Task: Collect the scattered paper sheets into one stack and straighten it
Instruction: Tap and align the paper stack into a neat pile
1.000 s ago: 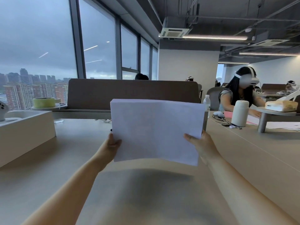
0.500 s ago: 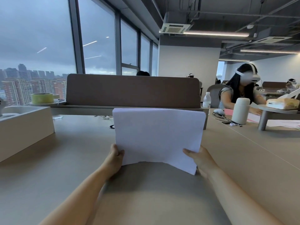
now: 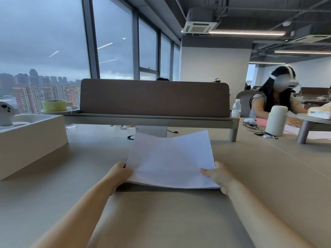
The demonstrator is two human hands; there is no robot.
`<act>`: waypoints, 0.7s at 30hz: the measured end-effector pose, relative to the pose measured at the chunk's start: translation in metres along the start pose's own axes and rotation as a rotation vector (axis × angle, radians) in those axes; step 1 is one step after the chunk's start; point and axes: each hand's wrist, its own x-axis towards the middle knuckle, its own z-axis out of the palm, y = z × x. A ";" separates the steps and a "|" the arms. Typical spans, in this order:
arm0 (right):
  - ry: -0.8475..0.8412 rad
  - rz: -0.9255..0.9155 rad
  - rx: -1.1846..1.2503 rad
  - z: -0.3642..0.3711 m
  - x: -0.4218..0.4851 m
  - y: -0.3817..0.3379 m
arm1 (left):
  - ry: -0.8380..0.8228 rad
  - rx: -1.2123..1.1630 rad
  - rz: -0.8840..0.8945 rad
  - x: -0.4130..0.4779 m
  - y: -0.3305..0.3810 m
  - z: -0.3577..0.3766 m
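A thin stack of white paper sheets [image 3: 171, 161] lies nearly flat, low over the middle of the beige desk surface [image 3: 161, 221], its far edge bowed upward and its near edge casting a shadow. The left hand [image 3: 119, 174] pinches the near left corner; the right hand [image 3: 217, 175] pinches the near right corner, thumb on top. Beyond stands a brown fabric divider panel [image 3: 154, 97]. A white cylindrical flask [image 3: 276, 120] sits toward the far right edge
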 end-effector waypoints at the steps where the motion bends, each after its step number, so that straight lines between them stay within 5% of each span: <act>1: -0.002 0.002 -0.026 0.004 0.002 0.000 | -0.004 0.000 -0.031 0.004 -0.003 -0.004; 13: 0.212 -0.024 -0.588 0.056 0.046 -0.001 | 0.212 0.175 0.003 0.057 -0.016 -0.023; 21: 0.277 -0.103 -0.710 0.079 0.082 -0.003 | 0.345 0.362 0.033 0.108 -0.028 -0.024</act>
